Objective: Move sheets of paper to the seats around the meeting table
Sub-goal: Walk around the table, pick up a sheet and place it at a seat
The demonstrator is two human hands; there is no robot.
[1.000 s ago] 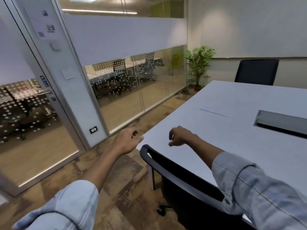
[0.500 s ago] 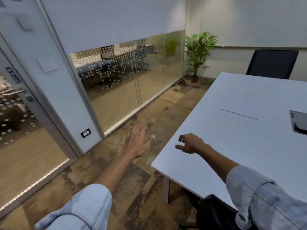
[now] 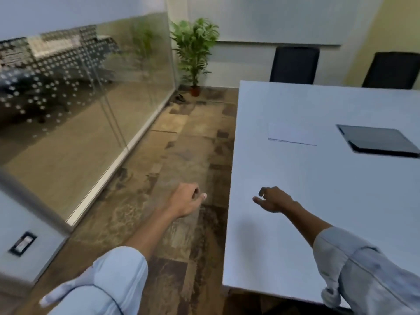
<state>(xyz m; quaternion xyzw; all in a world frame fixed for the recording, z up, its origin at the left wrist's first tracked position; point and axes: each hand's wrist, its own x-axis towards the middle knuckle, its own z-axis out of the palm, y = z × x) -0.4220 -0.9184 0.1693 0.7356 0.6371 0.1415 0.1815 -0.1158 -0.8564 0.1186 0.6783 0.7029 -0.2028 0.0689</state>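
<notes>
Hands have moved on along the worktop's left edge, the near chair now out of view: the left hand (image 3: pixel 185 202) hangs over the floor, grip loosely curled on nothing, while the right hand (image 3: pixel 273 199) hovers over the worktop (image 3: pixel 318 189) near that edge, grip half curled and empty. One sheet of paper (image 3: pixel 292 134) lies farther up by the left edge, short of the two chairs (image 3: pixel 294 64) at the far edge, so the person is probably heading for it.
</notes>
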